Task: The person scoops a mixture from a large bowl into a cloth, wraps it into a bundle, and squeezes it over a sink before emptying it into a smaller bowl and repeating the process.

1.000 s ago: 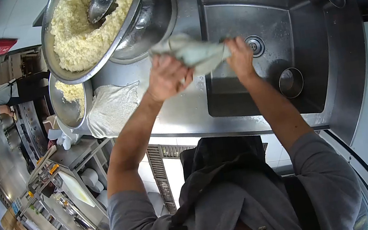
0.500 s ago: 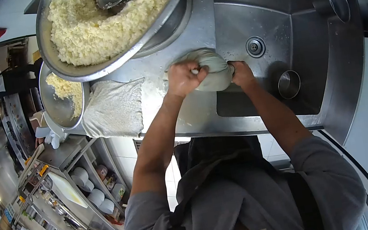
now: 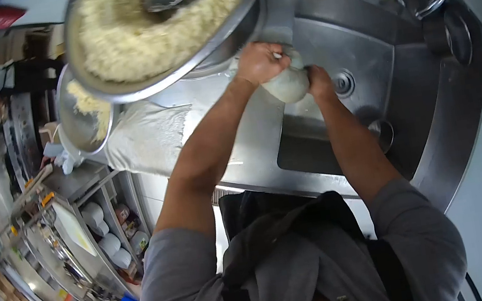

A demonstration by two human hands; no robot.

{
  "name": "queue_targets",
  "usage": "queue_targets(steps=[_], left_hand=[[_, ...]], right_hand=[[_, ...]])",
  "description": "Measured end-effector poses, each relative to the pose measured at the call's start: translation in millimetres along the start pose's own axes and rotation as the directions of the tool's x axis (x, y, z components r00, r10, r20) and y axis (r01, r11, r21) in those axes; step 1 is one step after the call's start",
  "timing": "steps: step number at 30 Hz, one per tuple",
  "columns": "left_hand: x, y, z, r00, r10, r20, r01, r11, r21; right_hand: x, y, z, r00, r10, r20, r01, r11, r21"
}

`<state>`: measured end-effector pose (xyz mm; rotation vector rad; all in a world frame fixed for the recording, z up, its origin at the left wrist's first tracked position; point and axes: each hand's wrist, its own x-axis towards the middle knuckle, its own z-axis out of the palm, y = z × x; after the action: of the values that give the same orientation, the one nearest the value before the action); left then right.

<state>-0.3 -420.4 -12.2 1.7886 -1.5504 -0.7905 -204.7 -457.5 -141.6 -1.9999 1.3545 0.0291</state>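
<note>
**A:** Starting close in, where are the hands?

**B:** Both arms reach out from the grey shirt [image 3: 296, 267] over the steel counter [image 3: 252, 142]. The right hand [image 3: 319, 81] is the nearer one, and the left hand [image 3: 259, 62] is a little farther out and to the left.

**A:** And what's between them?

**B:** A cloth bundle [image 3: 288, 84], round and pale. It's held up just over the near-left corner of the sink [image 3: 363, 51], close beside the drain [image 3: 344, 82].

**A:** How is it gripped?

**B:** The left hand is fisted tight on the gathered neck at the top. The right hand is wrapped against the rounded lower side. So the bundle's long axis slants from the left fist down toward the right palm.

**A:** What's around it?

**B:** A metal cup [image 3: 382, 129] sits in the basin to the right. A flat cloth [image 3: 148, 136] lies on the counter to the left. Farther out, a big bowl [image 3: 121, 97] of pale mash [image 3: 137, 41] overhangs, almost touching the left hand.
</note>
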Motion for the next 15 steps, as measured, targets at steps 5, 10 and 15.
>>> queue_targets(steps=[5, 10, 15], left_hand=[[-25, 32, -2, 0.957, -0.135, 0.257, 0.099, 0.984, 0.148], [-96, 76, -24, 0.958, -0.255, 0.129, 0.266, 0.960, -0.083], [-166, 74, -135, 0.938, -0.347, -0.008, 0.268, 0.741, -0.615]], right_hand=[[-94, 6, -93, 0.999, 0.038, -0.023, -0.038, 0.999, 0.003], [-170, -10, -142, 0.991, -0.031, -0.130, 0.052, 0.985, 0.165], [-201, -154, -184, 0.954, -0.265, -0.140, 0.297, 0.898, 0.324]])
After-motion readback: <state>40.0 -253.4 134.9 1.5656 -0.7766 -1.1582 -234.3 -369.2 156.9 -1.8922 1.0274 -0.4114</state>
